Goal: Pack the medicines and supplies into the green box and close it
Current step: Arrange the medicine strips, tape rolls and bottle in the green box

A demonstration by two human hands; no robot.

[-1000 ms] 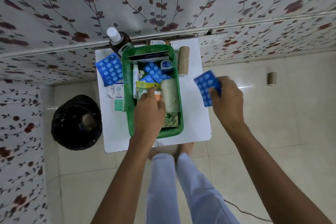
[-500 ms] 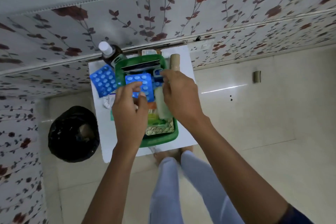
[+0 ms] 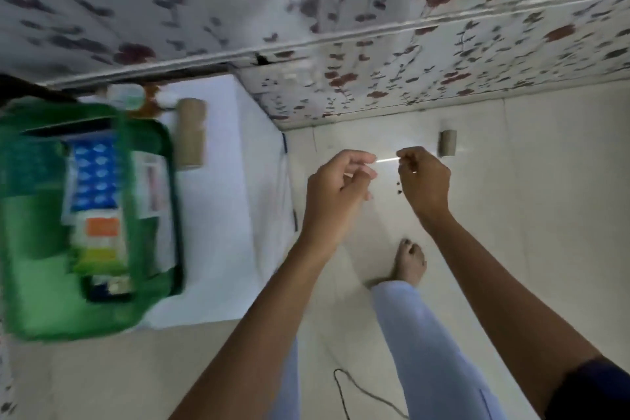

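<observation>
Both hands are held up over the floor, well apart from the box. Left hand is loosely curled w/ thumb & fingers pinched near each other; nothing can be seen in it. Right hand is curled the same way, & nothing can be seen in it either. A thin bright line runs between them; whether it is a thing being held or only a shine on the floor can't be told.

Green box is seen at the left, on the white table. It is blurry. It is open, & blue pill sheets & small packs are laid inside it. A brown roll is stood on the table just beside the box, not yet packed. Another roll is seen on the floor near the wall, past the right hand.

Rolls are judged to be light & a bit soft, so they should be held round the middle, not squashed. Pill sheets are thin, bendy & slippy; the edges are the best place to be gripped. Box looks like stiff plastic & prob. not heavy; the lid should be pushed down at the rim once all is in.
</observation>
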